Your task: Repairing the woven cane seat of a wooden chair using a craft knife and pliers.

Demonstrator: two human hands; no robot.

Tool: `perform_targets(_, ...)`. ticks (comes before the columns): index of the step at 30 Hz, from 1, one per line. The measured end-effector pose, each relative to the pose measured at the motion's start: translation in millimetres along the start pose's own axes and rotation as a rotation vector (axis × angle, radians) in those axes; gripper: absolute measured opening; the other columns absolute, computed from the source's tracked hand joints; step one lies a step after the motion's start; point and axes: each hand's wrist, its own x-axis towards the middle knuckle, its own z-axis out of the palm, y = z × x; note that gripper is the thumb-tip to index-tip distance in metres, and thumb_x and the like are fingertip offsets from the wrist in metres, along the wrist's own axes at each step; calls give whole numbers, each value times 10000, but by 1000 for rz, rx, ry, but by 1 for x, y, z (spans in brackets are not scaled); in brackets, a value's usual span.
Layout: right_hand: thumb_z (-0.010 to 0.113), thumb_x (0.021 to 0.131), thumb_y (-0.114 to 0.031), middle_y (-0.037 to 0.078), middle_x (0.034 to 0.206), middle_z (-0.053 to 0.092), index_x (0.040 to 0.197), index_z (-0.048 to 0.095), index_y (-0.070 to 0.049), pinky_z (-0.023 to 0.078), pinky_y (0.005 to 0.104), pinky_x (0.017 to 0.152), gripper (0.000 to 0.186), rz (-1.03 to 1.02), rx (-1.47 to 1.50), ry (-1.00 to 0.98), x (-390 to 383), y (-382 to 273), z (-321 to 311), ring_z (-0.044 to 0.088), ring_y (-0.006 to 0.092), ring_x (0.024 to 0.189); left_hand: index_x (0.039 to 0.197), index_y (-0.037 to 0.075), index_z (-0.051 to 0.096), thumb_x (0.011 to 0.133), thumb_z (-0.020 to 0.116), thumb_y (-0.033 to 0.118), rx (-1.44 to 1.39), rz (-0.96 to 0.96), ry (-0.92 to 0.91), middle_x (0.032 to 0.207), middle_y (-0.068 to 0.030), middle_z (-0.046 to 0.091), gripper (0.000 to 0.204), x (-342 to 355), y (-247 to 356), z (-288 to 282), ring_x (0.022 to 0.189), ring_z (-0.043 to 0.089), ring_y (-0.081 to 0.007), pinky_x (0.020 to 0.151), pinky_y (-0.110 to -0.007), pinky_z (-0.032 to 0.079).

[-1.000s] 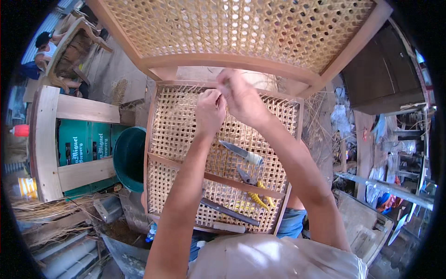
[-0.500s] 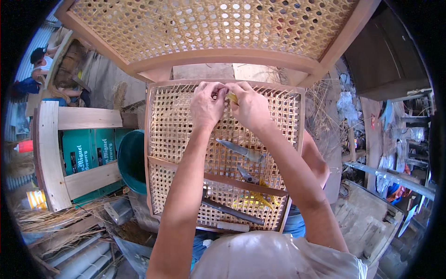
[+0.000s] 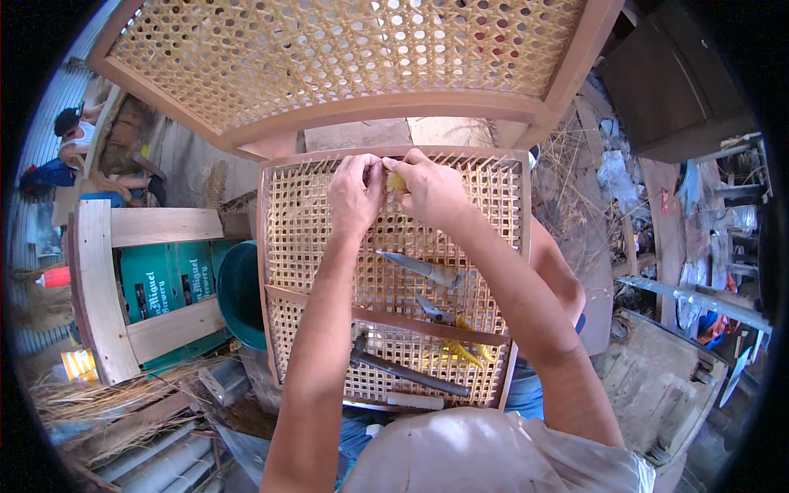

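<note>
A chair seat of woven cane (image 3: 308,238) in a wooden frame lies across my lap. At its far rail, my left hand (image 3: 355,195) has thumb and fingers pinched together; whatever is between the fingertips is hidden. Close beside it, my right hand (image 3: 433,189) is curled around a small yellow piece (image 3: 396,181), whose kind I cannot make out. Between my forearms, a knife (image 3: 421,268) rests on the cane. Nearer me lie a yellow-handled cutting tool (image 3: 462,349), a hammer (image 3: 415,375) and a pale cylindrical handle (image 3: 415,401).
Beyond the seat rises a cane-woven backrest (image 3: 353,62) in a wooden frame. To the left stand a green bucket (image 3: 245,296) and a wooden frame (image 3: 99,287) around green crates (image 3: 164,283). A dark cabinet (image 3: 662,82) is at the far right. Another person (image 3: 78,135) sits at far left.
Both hands have shifted slightly left along the far rail. My left thumb and fingers have drawn closer together. The hammer's head now shows beside my left forearm.
</note>
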Motion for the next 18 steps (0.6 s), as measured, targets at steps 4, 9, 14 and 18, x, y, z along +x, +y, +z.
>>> perform_targets(4,708,831,-119,125,1134,671,1285,695,-118,574,427,880,455,-19,187,135,-6,17,3,697,341,989,984,73,696,955,680,158,96,27,-75,890,-118,670,90,5,4,-6,737,668,-269,695,-389,536)
perform_targets(9,695,797,-46,182,1068,692,1207,720,-62,567,427,873,411,-45,327,176,-11,30,1,698,363,979,970,96,664,936,664,170,100,-12,-143,956,-143,701,81,9,14,-13,846,698,-381,739,-483,563)
perform_targets(14,699,794,-56,195,1009,709,1124,739,-16,564,411,847,334,-99,450,209,-10,40,1,705,358,925,979,98,673,920,681,180,279,-3,-272,1000,-142,718,101,22,25,-18,871,700,-390,754,-486,573)
perform_targets(18,706,791,-57,196,1004,710,1120,736,-12,563,402,833,333,-80,498,193,-9,41,-2,707,347,918,998,90,674,919,667,177,373,175,-337,1015,-161,718,118,32,21,-21,890,703,-397,775,-500,573)
